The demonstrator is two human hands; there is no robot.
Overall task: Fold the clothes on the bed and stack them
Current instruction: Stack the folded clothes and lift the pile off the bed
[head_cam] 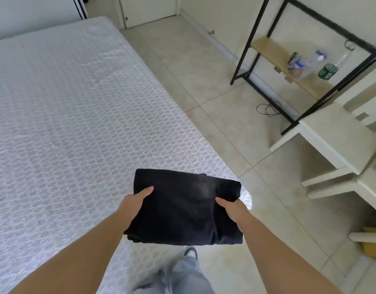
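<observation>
Closest to the person, light blue trousers (182, 276) and a blue shoe (190, 252) stand on the tiled floor (214, 128), just beside the corner of the bed (66, 115). Both bare forearms reach forward. The left hand (134, 200) grips the left edge of a folded black garment (182, 209), thumb lying on top and the other fingers hidden under the cloth. The right hand (230, 206) grips the right edge in the same way. The garment is a thick, roughly square bundle, held level between the two hands above the near right corner of the bed; whether it touches the mattress I cannot tell.

The bed carries a white patterned cover and stretches away to the left. To the right stands a cream-white chair (331, 145), and a yellow object (373, 242) is partly seen below it. Farther back is a black metal rack (259, 37) with a wooden shelf (272, 52) holding plastic bottles (329, 70). A dark cable (267, 109) lies on the floor under it. A white door (148, 9) is at the far wall.
</observation>
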